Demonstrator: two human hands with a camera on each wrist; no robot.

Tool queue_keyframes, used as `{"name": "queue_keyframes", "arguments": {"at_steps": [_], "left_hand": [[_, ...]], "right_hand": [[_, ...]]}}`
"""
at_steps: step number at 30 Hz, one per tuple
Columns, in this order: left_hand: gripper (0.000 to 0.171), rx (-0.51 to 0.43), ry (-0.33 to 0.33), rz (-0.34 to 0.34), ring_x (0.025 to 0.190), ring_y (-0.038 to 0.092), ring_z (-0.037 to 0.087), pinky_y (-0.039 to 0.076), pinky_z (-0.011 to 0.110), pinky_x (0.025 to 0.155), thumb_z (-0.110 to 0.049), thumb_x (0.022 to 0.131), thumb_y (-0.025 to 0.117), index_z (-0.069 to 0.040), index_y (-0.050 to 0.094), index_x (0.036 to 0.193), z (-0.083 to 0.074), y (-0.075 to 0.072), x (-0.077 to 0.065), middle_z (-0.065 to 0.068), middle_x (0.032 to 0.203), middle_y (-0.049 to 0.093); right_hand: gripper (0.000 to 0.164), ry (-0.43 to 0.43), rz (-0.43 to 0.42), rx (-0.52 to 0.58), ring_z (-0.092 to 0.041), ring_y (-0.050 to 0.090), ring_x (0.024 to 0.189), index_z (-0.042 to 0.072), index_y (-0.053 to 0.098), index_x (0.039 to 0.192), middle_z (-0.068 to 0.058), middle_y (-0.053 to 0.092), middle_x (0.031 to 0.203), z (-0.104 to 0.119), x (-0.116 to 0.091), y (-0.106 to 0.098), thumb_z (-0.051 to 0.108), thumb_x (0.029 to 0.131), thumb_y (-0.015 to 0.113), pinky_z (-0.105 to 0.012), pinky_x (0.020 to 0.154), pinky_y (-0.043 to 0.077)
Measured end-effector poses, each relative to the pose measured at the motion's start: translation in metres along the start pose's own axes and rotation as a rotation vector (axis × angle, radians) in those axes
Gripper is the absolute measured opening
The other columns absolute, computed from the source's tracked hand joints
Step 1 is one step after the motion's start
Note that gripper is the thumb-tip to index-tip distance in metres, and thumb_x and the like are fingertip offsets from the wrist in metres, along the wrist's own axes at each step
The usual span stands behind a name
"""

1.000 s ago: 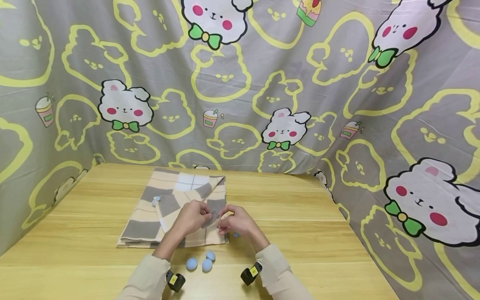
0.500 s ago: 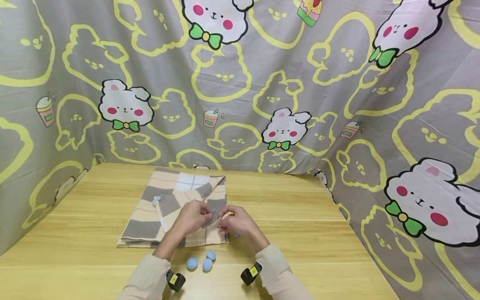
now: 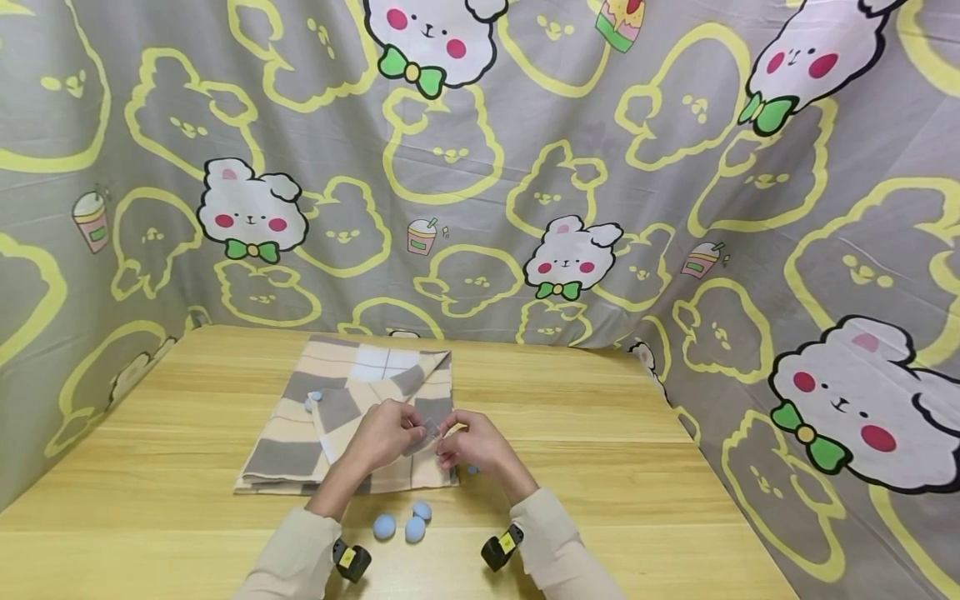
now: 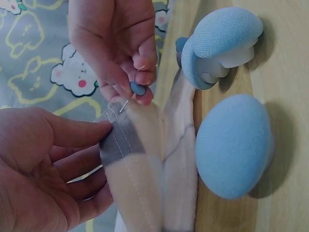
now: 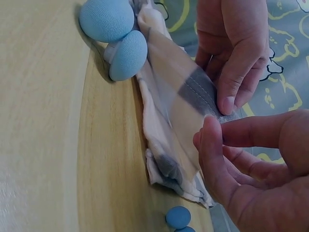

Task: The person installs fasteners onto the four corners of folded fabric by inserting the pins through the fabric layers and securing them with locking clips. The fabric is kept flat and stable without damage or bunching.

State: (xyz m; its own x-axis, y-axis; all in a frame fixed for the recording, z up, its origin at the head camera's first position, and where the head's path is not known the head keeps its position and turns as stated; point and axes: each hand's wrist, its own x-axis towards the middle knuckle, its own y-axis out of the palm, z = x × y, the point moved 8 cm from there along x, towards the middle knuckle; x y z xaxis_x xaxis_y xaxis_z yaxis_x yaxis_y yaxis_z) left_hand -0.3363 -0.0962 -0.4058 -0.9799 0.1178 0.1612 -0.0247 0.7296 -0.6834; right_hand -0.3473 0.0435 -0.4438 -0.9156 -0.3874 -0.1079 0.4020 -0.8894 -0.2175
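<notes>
A folded plaid blanket [image 3: 281,458] in beige, grey and white lies on the table. My left hand [image 3: 388,435] pinches its grey stitched corner [image 4: 113,140] between thumb and fingers, lifted off the table. Close beside it, my right hand [image 3: 476,442] pinches a small blue button-like pin [image 4: 137,88]. The pin's thin metal needle [image 4: 124,106] is at the corner's edge; whether it passes through the cloth, I cannot tell. Fingers hide most of the pin in the right wrist view. Three blue mushroom-shaped caps [image 3: 384,527] lie between my forearms.
More small blue pieces [image 5: 178,217] lie on the table, right of the blanket. Another blue pair [image 3: 312,400] sits at the blanket's left folded corner. The wooden table [image 3: 570,408] is bordered by a grey curtain [image 3: 480,225] with cartoon prints.
</notes>
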Motion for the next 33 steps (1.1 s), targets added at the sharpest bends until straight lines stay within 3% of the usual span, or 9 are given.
{"name": "queue_keyframes", "arguments": {"at_steps": [11,19,24,27,33], "left_hand": [[0.01,-0.015,0.004,0.04,0.067,0.065,0.013,0.051,0.027,0.058,-0.004,0.084,0.077,-0.008,0.073,0.075,-0.001,0.0,-0.001,0.003,0.073,0.072],[0.008,-0.047,-0.022,0.054,0.062,0.058,0.012,0.045,0.027,0.056,-0.008,0.087,0.076,-0.01,0.073,0.079,0.0,-0.003,-0.001,-0.001,0.07,0.067],[0.007,-0.133,-0.045,0.084,0.046,0.054,0.011,0.04,0.025,0.046,-0.011,0.093,0.071,-0.009,0.073,0.086,0.0,0.0,-0.001,0.001,0.055,0.061],[0.01,-0.209,-0.069,0.12,0.041,0.057,0.013,0.043,0.025,0.042,-0.012,0.096,0.067,-0.006,0.071,0.09,0.0,0.003,-0.002,0.004,0.05,0.061],[0.012,-0.304,-0.105,0.14,0.057,0.07,0.024,0.058,0.033,0.052,-0.008,0.097,0.065,0.001,0.07,0.09,0.003,0.008,-0.002,0.012,0.065,0.071]], "right_hand": [[0.011,-0.015,-0.051,-0.009,-0.014,0.066,0.061,-0.009,0.062,0.097,-0.012,0.068,0.076,0.0,0.0,-0.001,-0.005,0.087,0.063,-0.032,0.064,0.061],[0.014,0.001,-0.057,0.025,-0.015,0.068,0.063,-0.012,0.062,0.1,-0.017,0.069,0.082,-0.002,0.0,-0.002,-0.004,0.09,0.063,-0.033,0.067,0.062],[0.015,0.007,-0.058,0.027,-0.016,0.069,0.065,-0.013,0.062,0.101,-0.018,0.069,0.083,0.0,-0.001,-0.002,-0.003,0.09,0.064,-0.034,0.068,0.062],[0.015,0.015,-0.063,0.029,-0.017,0.069,0.066,-0.013,0.063,0.101,-0.018,0.068,0.083,0.0,-0.002,-0.002,-0.003,0.09,0.064,-0.035,0.069,0.062],[0.013,0.019,-0.059,0.031,-0.016,0.069,0.067,-0.011,0.063,0.099,-0.017,0.068,0.084,-0.002,0.0,-0.002,-0.002,0.09,0.063,-0.035,0.071,0.062]]}}
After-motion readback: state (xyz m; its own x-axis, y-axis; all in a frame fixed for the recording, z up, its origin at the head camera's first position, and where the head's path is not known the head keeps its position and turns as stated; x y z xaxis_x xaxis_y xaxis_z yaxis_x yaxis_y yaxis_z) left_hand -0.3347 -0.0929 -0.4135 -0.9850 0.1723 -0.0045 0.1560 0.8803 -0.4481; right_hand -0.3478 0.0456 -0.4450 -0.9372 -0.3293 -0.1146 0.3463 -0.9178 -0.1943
